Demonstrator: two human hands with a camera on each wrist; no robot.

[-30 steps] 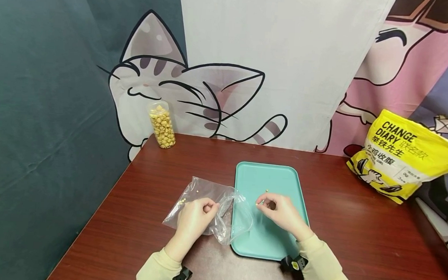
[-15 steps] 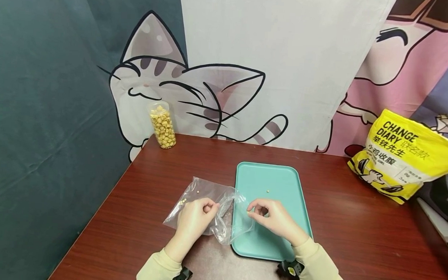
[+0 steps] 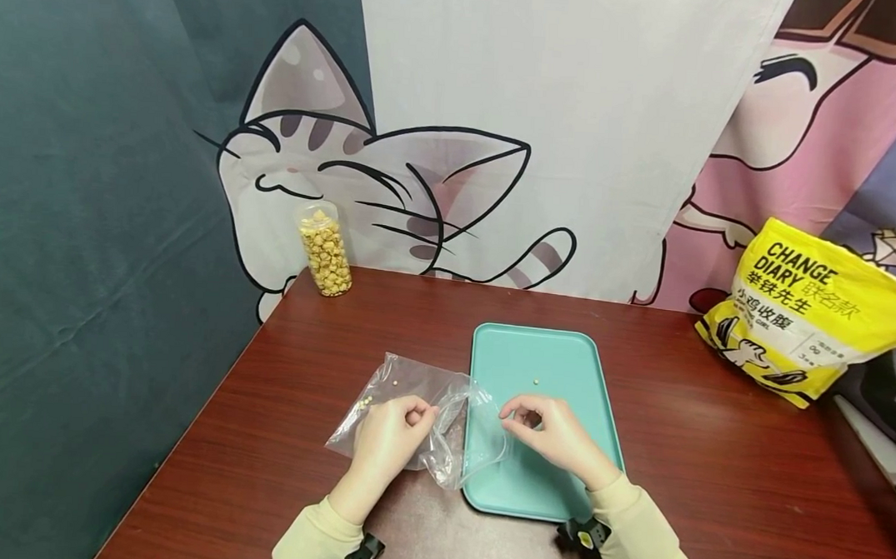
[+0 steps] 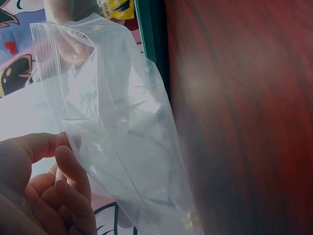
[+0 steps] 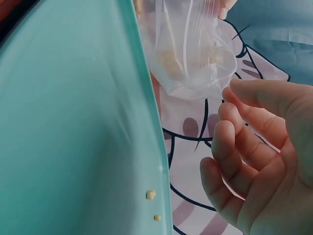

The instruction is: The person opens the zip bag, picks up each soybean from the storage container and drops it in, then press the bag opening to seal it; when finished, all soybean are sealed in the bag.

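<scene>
My left hand (image 3: 392,427) pinches the edge of a clear zip bag (image 3: 451,459) between thumb and forefinger. Several small yellowish crumbs (image 3: 365,402) lie in the bag's far left end. The bag's mouth gapes to the right, over the left edge of a turquoise tray (image 3: 535,346). My right hand (image 3: 554,430) hovers above the tray, thumb and forefinger tips close together right by the bag's mouth. No crumb shows between them; the other fingers (image 5: 225,142) are loosely bent. Two pale crumbs (image 5: 151,195) on the tray show in the right wrist view.
A clear jar of caramel popcorn (image 3: 326,253) stands at the table's back left corner. A yellow printed pouch (image 3: 807,312) stands at the back right. Cartoon cloth (image 3: 457,80) hangs behind the brown table (image 3: 697,424).
My right hand has moved left from over the tray to the bag's mouth. The small crumb at its fingertips earlier is no longer seen there. My left hand has stayed put.
</scene>
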